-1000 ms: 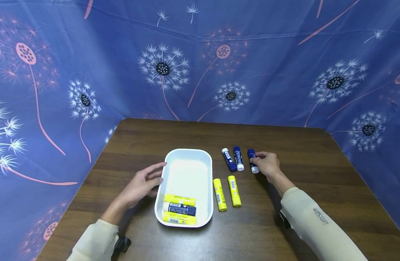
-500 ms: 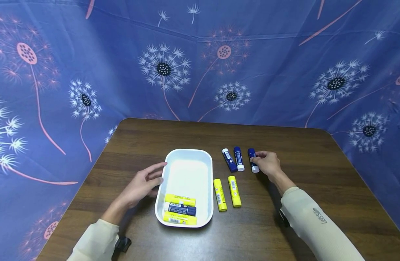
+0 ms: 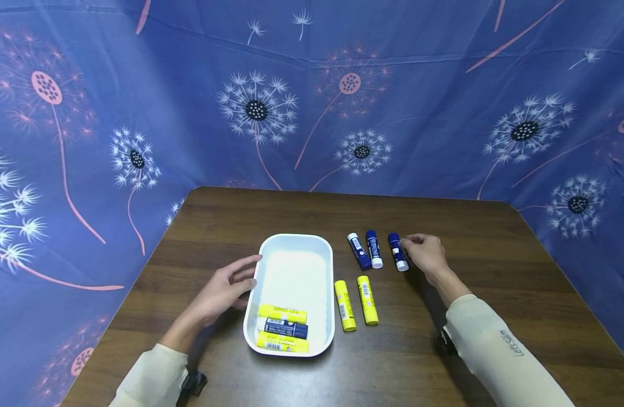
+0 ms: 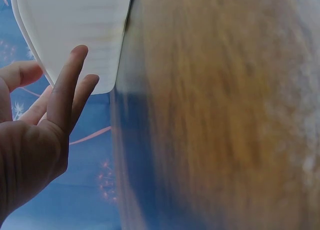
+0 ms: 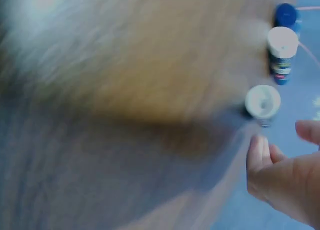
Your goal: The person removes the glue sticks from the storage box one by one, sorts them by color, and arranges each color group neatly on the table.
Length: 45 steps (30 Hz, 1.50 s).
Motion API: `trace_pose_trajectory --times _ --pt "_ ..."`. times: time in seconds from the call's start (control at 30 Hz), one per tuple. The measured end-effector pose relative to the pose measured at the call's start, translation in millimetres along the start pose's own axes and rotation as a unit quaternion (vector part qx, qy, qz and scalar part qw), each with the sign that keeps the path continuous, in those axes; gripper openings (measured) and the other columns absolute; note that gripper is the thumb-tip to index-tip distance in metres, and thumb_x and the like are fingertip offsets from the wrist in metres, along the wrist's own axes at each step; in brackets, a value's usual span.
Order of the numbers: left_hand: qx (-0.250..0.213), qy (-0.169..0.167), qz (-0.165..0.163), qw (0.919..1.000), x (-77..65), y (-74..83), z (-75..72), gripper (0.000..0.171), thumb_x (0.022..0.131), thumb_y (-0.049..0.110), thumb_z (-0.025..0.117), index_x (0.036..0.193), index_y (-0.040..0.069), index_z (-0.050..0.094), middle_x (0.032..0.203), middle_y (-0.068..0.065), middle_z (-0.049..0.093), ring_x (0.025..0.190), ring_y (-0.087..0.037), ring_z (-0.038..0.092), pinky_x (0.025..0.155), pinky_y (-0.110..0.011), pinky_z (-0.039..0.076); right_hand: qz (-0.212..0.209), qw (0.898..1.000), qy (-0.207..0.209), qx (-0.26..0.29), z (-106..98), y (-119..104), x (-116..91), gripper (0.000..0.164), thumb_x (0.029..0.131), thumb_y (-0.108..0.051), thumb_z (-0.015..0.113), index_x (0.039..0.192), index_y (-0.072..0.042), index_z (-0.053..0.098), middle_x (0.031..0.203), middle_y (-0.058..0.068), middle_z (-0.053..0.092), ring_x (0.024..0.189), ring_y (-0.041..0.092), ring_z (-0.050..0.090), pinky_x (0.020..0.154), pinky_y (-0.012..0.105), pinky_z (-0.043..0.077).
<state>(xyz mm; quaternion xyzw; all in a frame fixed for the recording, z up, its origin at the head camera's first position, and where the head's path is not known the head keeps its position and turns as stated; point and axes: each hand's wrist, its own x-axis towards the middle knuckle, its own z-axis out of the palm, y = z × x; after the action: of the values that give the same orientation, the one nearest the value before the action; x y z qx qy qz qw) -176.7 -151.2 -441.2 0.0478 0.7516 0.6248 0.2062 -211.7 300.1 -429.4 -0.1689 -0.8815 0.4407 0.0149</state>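
My left hand [image 3: 220,291] rests at the left side of a white plastic tray [image 3: 319,294], its fairly straight fingers and thumb right at the rim. In the left wrist view, the fingers [image 4: 70,82] lie along the tray's outer wall [image 4: 95,19]. My right hand [image 3: 426,257] is just right of a blue glue stick [image 3: 397,251] lying on the table. Thumb and fingers are apart with nothing between them, and the white end of the glue stick [image 5: 263,102] shows beyond the fingertips in the right wrist view.
Two more blue glue sticks [image 3: 360,251] lie left of that one, with two yellow glue sticks [image 3: 345,306] nearer the front. Inside the tray are two yellow glue sticks [image 3: 282,342] and a blue one [image 3: 284,328]. A patterned blue cloth [image 3: 312,102] hangs behind the brown table [image 3: 444,215].
My right hand has let go of the rightmost blue glue stick and drawn slightly to the right. That stick lies on the table. The left hand and tray look the same.
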Motion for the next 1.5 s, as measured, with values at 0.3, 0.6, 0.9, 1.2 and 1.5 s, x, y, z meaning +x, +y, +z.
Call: trace_pose_trajectory --times 0.3,0.6,0.9,1.2,1.5 --pt "0.002 0.0 0.003 1.0 -1.0 2.1 -2.1 0.056 0.103 0.01 0.059 0.156 0.022 0.045 0.159 -0.02 0.047 0.132 -0.036 0.062 0.088 -0.047 0.064 -0.108 0.985 -0.03 0.129 -8 -33 -22 0.044 0.105 -0.024 0.06 0.143 -0.002 0.058 0.131 0.014 0.065 0.107 0.006 0.064 0.087 0.01 0.055" --pt "0.005 0.004 -0.004 1.0 -0.7 1.1 -1.5 0.055 0.103 0.011 0.059 0.155 0.024 0.046 0.159 -0.02 0.047 0.132 -0.035 0.062 0.088 -0.047 0.064 -0.201 0.929 -0.23 0.209 31 -72 -60 0.045 0.097 -0.007 0.07 0.14 0.0 0.059 0.128 0.013 0.068 0.118 0.023 0.067 0.095 0.021 0.059" --pt "0.011 0.008 -0.01 0.9999 1.6 2.5 -1.6 0.055 0.102 0.012 0.062 0.153 0.027 0.049 0.157 -0.018 0.051 0.129 -0.033 0.064 0.088 -0.047 0.064 -0.237 0.88 -0.393 0.123 82 -103 -89 0.048 0.094 -0.011 0.076 0.139 -0.003 0.062 0.138 0.02 0.065 0.126 0.038 0.063 0.1 0.025 0.059" --pt "-0.005 -0.015 0.008 0.9998 5.4 1.2 -2.6 0.055 0.102 0.01 0.059 0.155 0.021 0.047 0.158 -0.022 0.047 0.129 -0.035 0.064 0.086 -0.046 0.064 -0.24 0.852 -0.455 0.101 135 -114 -98 0.046 0.09 -0.005 0.076 0.134 0.002 0.064 0.127 0.023 0.068 0.115 0.032 0.067 0.101 0.025 0.058" --pt "-0.012 -0.015 0.009 0.9998 2.5 -1.5 -3.6 0.055 0.103 0.009 0.058 0.156 0.021 0.045 0.159 -0.023 0.045 0.133 -0.037 0.059 0.088 -0.047 0.064 -0.208 0.856 -0.473 0.015 149 -114 -97 0.039 0.086 -0.003 0.078 0.124 -0.004 0.072 0.112 0.008 0.075 0.1 0.013 0.067 0.094 0.022 0.056"
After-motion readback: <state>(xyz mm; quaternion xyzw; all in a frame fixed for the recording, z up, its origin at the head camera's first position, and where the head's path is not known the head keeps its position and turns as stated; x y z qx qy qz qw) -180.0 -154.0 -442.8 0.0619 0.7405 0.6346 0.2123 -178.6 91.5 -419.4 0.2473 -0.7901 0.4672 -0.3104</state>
